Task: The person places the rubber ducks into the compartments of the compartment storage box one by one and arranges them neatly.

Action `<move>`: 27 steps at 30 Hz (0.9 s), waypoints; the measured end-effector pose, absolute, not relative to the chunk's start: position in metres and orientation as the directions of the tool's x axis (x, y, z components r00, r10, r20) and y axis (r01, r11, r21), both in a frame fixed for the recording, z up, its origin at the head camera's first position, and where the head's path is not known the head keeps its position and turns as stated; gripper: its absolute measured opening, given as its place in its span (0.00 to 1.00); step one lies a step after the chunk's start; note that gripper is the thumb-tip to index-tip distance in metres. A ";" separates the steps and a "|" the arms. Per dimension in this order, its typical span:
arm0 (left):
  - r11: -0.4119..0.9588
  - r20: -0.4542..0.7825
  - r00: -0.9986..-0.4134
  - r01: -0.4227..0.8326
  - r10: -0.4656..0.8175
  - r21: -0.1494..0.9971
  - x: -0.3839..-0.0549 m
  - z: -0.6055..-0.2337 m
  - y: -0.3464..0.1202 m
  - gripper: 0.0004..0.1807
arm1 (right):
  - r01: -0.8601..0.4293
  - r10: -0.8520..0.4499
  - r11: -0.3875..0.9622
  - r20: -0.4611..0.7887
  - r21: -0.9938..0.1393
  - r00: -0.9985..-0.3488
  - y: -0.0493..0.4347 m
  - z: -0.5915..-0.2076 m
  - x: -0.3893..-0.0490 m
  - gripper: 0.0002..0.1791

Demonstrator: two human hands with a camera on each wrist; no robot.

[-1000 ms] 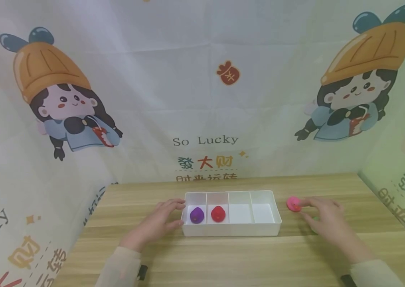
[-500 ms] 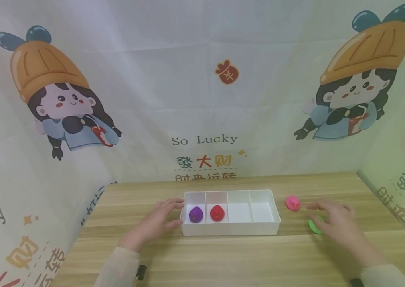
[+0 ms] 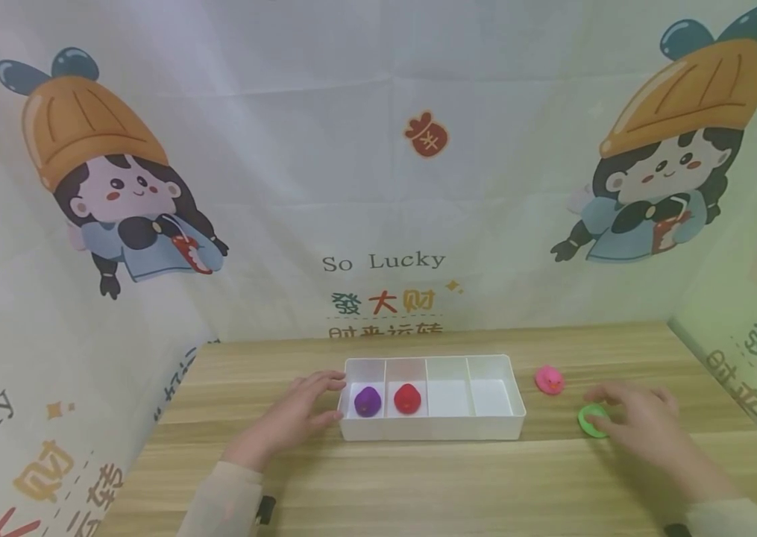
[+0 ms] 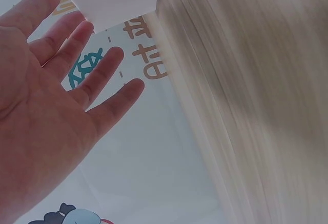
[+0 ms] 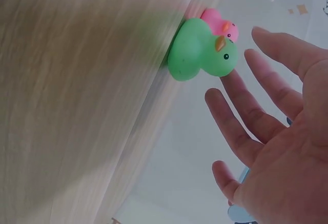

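Observation:
A white box divided into compartments stands mid-table, with a purple toy duck in its leftmost compartment and a red one beside it in the second. My left hand is at the box's left end, fingertips and thumb right at the wall, fingers loosely extended; the left wrist view shows the palm and the box corner. Over the green rubber duck, my right hand hovers with fingers spread, partly covering the duck in the head view. Further back sits a pink rubber duck, untouched.
The wood-grain table ends at the back against a printed cloth, which also hangs along both sides. The two right-hand compartments of the box show bare white floors.
My right hand has released the pink duck and drawn back to the right, over the green duck, which shows more now. My left hand and the box have stayed in place.

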State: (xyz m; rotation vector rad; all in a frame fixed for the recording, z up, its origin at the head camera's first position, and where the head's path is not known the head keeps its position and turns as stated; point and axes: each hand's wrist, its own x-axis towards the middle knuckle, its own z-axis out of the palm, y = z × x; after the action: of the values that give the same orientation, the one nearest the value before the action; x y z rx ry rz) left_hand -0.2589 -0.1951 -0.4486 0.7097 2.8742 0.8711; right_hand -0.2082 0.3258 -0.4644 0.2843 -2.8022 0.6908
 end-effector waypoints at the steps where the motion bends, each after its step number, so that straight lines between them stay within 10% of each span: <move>1: 0.734 0.079 -0.892 0.413 0.444 0.540 -0.259 -0.449 -0.195 0.27 | -0.235 -0.127 0.871 0.265 -0.431 -0.956 0.326 -0.465 -0.208 0.16; 27: 0.738 0.063 -0.900 0.392 0.431 0.548 -0.258 -0.449 -0.195 0.26 | -0.189 -0.118 0.887 0.189 -0.421 -0.975 0.334 -0.468 -0.206 0.24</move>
State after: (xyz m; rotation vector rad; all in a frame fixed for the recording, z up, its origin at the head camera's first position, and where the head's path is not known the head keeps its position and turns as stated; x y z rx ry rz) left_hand -0.2576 -0.1946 -0.4487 0.6799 2.8653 0.8802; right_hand -0.2064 0.3338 -0.4680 0.2370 -2.8972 0.6706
